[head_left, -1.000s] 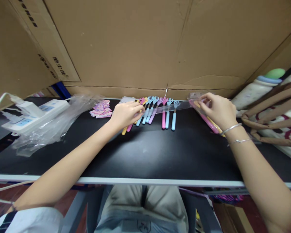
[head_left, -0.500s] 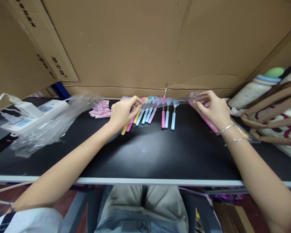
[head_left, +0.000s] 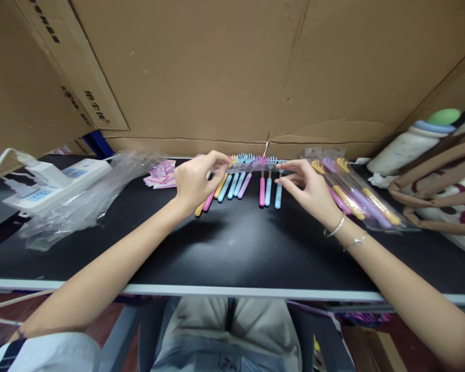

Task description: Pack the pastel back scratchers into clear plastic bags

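Observation:
My left hand (head_left: 199, 181) is closed in a pinch on one end of a clear plastic bag (head_left: 251, 166), which stretches right over the heads of the scratchers. My right hand (head_left: 308, 188) is at the other end of the bag, thumb and index finger apart, beside the rightmost blue back scratcher (head_left: 278, 196). Several back scratchers with claw heads lie in a row between the hands, among them a pink one (head_left: 262, 192) and a purple one (head_left: 244, 186). My left fingers partly hide the yellow and pink handles on the left.
Bagged back scratchers (head_left: 366, 201) lie on the right, near a bottle (head_left: 406, 147) and a fabric bag (head_left: 430, 191). Pink printed cards (head_left: 161, 174), loose clear plastic (head_left: 85, 201) and a power strip (head_left: 58, 183) are on the left. Cardboard (head_left: 225, 72) walls the back.
My right hand has moved left, away from the bagged scratchers on the right, to the right end of the row. My left hand has stayed nearly in place with the plastic bag.

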Tool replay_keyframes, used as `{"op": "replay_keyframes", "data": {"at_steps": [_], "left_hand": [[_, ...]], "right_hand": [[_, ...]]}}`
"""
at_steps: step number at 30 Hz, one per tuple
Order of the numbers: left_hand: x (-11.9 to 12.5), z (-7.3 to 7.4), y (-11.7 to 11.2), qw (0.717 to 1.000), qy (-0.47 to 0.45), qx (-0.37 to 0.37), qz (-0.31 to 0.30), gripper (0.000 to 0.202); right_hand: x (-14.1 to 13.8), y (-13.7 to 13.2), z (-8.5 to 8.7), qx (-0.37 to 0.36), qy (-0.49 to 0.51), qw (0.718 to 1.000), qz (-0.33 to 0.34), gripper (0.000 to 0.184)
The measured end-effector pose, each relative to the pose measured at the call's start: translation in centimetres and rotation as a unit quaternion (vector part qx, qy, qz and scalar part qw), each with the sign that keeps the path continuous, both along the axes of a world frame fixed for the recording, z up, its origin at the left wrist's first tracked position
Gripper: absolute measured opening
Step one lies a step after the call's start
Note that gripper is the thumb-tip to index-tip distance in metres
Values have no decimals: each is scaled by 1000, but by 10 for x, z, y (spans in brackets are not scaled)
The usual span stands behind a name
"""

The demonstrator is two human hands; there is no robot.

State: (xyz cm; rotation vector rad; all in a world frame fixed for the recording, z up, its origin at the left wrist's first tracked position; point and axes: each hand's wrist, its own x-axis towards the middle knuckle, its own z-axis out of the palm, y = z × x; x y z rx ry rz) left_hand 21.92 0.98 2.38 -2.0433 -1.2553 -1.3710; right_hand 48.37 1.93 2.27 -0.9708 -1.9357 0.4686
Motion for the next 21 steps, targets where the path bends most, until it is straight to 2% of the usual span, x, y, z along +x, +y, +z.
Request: {"op": "replay_keyframes", "data": {"at_steps": [3,6,9,14,18,21], "left_hand": [[4,-3,-4,994,75,46,-65,17],[13,-6,-9,981,124,79,-126,17],[22,-10,-16,969,167,69,-167,19],[33,-19,-23,941,252,51,-220,23],[37,-24,-26,912,312,42,-263,25],[37,-26,-24,909,332,21,-252,34]], "right_hand": [[-7,-1,-10,-147,53,983,93,37],[-11,-3,-12,-240,100,956,138,46],[-12,-4,-9,-311,166,922,161,46],[-10,-2,-4,-362,225,897,119,31],[-9,-1,-3,-365,224,897,107,31],[-8,-1,-5,-359,214,900,119,33]]}}
